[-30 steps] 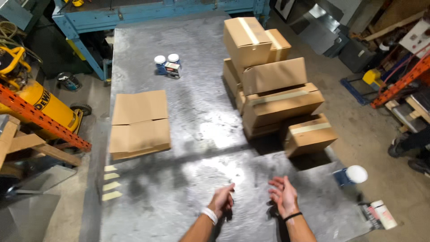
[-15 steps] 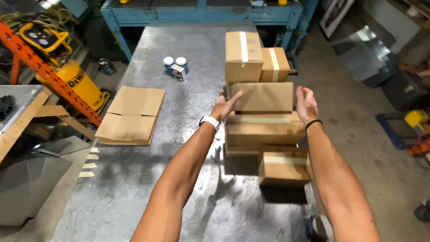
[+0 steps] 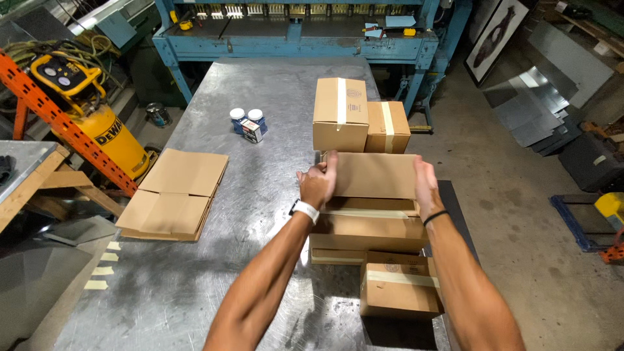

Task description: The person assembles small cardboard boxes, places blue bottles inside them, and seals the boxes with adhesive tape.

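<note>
Both hands on the top box: our left hand (image 3: 318, 185) is flat against the left end of the plain cardboard box (image 3: 376, 175), fingers extended and wrapped over the near-left corner, white wristband just behind it; our right hand (image 3: 424, 188) is open-palmed against the right end, thumb side up, dark band on the wrist. Neither is curled shut, it's a squeeze between two palms. The box's long axis runs left-right, so the hands sit on its two short ends, about level with each other and equally near; it lies straight ahead of us, centred between the forearms. It sits on top of the stack: directly under it a wider taped box (image 3: 370, 227), and under that another flat one (image 3: 338, 256), only its near edge showing. Near and slightly right of the stack, a smaller taped box (image 3: 398, 286) on the table, touching the stack's near side as far as we can tell. Far side: a tall box (image 3: 340, 114) with vertical tape, and a lower one (image 3: 387, 127) just right of it, touching it. All on the steel table (image 3: 214, 279). Left on the table, well apart: flattened cartons (image 3: 175, 195). Far-left of the boxes: two white-capped containers (image 3: 247, 123). Off the table to the left, a yellow compressor (image 3: 97, 110); blue machine (image 3: 292, 32) at the far end.
</note>
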